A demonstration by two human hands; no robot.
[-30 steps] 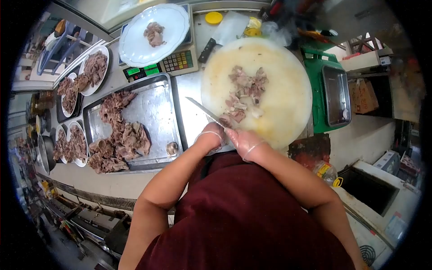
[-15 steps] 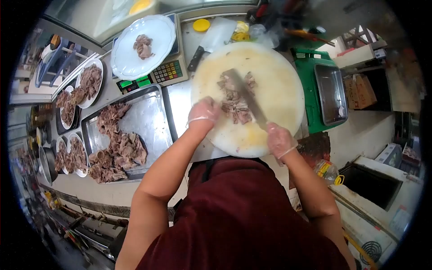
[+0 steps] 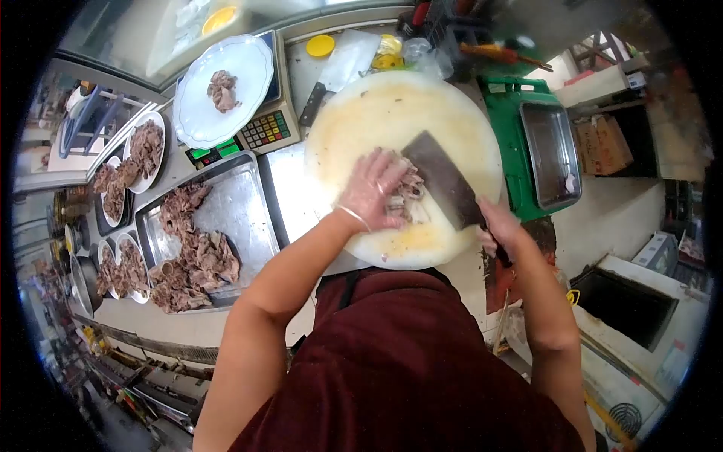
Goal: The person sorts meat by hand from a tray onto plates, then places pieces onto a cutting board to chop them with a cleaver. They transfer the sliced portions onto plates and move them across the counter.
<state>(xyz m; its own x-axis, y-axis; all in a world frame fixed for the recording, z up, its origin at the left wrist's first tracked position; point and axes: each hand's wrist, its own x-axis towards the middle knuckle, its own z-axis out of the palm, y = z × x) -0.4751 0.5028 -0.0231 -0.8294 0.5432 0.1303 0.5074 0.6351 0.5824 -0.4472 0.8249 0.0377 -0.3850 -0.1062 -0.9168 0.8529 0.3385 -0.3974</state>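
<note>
My left hand (image 3: 374,188), in a clear plastic glove, lies with fingers stretched out against the left side of a pile of chopped cooked meat (image 3: 410,188) and partly hides it. Closed around the dark handle of a cleaver (image 3: 444,181) is my right hand (image 3: 501,230), also gloved. The broad blade is turned nearly flat, low over the board, along the right side of the meat. Beneath everything is a round, pale chopping board (image 3: 346,113) with yellowish stains.
To the left, a metal tray (image 3: 252,203) holds meat on the bone (image 3: 199,256). Several plates of meat (image 3: 147,147) stand beyond it. A white plate (image 3: 256,75) with some meat rests on a digital scale (image 3: 267,128). Another knife (image 3: 312,105) lies behind the board; a green bin (image 3: 520,158) is right.
My left hand has moved right onto the meat, its fingers spreading. The cleaver has shifted right and turned its blade flatter. The meat is gathered closer together.
</note>
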